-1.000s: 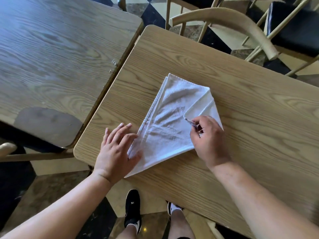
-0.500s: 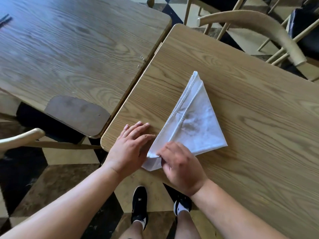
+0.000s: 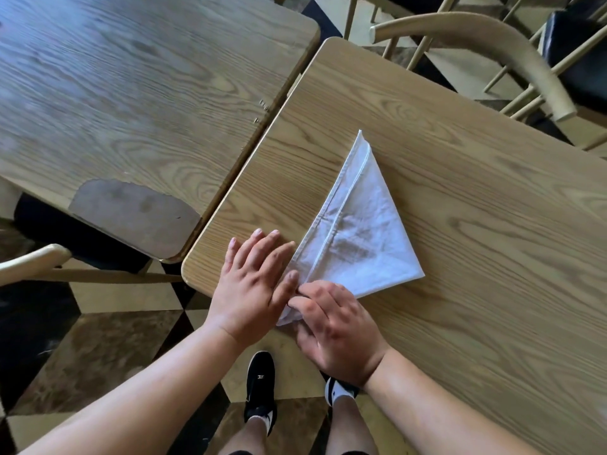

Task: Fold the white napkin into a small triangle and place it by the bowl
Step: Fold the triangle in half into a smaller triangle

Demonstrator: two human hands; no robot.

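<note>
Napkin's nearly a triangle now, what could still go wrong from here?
The napkin has its near corner hanging past the table edge, where the right hand pinches it; letting go might let it slip or unfold. The left hand presses only that end, so the layers could shift.

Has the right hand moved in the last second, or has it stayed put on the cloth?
Yes. The right hand went from the napkin's right-hand part toward the table's near edge, and now sits beside the left hand.

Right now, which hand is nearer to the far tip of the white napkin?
Left. The left hand lies flat at the white napkin's near-left edge; the right hand pinches its nearest corner, farther back.
</note>
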